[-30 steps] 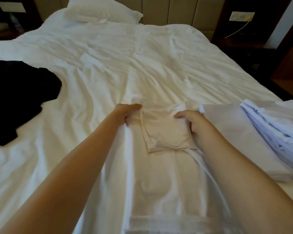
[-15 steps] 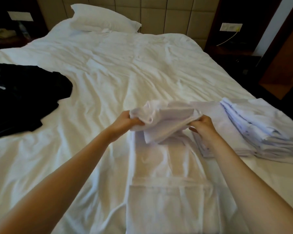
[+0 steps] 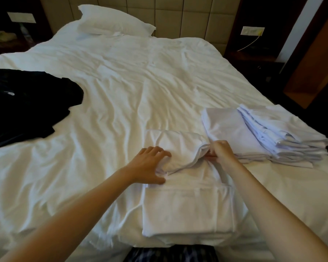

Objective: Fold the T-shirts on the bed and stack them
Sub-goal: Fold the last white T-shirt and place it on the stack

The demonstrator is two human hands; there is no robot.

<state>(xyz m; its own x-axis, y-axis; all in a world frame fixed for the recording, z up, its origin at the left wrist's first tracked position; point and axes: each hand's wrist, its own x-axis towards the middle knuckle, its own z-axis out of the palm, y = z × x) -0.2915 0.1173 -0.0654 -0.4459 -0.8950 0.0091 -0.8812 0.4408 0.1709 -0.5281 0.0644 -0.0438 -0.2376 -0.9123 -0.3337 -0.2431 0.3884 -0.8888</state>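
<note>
Fingers (image 3: 157,150) of our left hand (image 3: 150,165) lay spread apart, pressing flat on the white T-shirt (image 3: 186,207) near the front edge of the bed (image 3: 121,82). The fingers (image 3: 215,148) of our right hand (image 3: 222,153) were curled together, pinching the shirt's layered right-hand edge and raising it slightly off the cloth below. The shirt sat right of the middle of that near edge. Its far part was doubled over in a rumpled flap under both hands, and its near part lay flat as a neat rectangle reaching almost to the bed's edge. Just beside our right hand, toward the right edge of the bed, rested the stack of folded white T-shirts (image 3: 263,133), its layers stepped so that their folded edges showed one behind another. Well apart from all this, a heap of black clothes (image 3: 30,104) sprawled unfolded by the left edge. A pillow (image 3: 114,21) lay at the far edge against the padded headboard (image 3: 178,16). The white sheet between was creased throughout. Beyond the far right corner we saw a wall plate (image 3: 252,31) with a pale cable (image 3: 249,44) trailing down from it. Dark checked cloth (image 3: 170,254) showed below the bed's near edge.
</note>
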